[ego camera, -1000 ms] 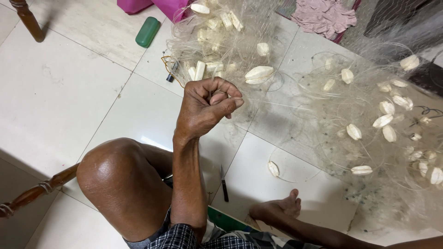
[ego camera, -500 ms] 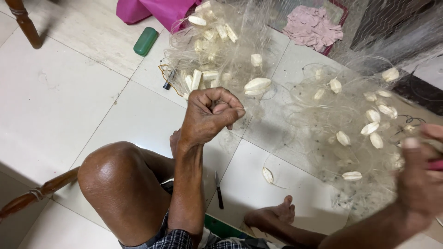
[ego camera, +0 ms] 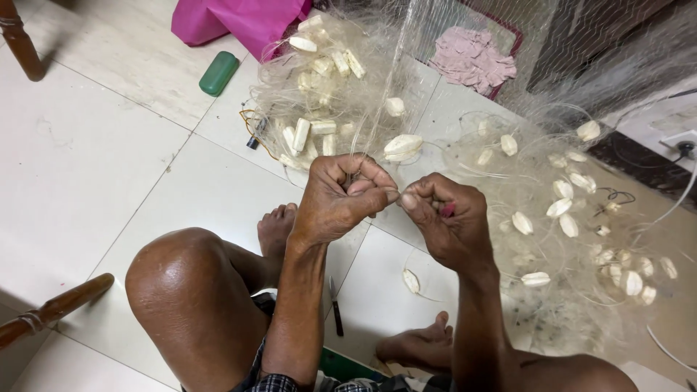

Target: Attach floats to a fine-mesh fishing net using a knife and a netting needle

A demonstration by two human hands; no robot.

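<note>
Fingers of left hand [ego camera: 341, 199] and right hand [ego camera: 446, 221] pinched on net strand [ego camera: 361, 149], strand running upright, away toward heaped net.

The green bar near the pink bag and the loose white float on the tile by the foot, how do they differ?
The green bar is solid green, a rounded rectangle, and lies on bare tile clear of the net. The white float is pale cream, a pointed oval, looks smaller in the picture, and has thin line looping around it. The bar lies far from both hands; the float lies just below the right hand. Both lie flat on the white tiled floor.
</note>
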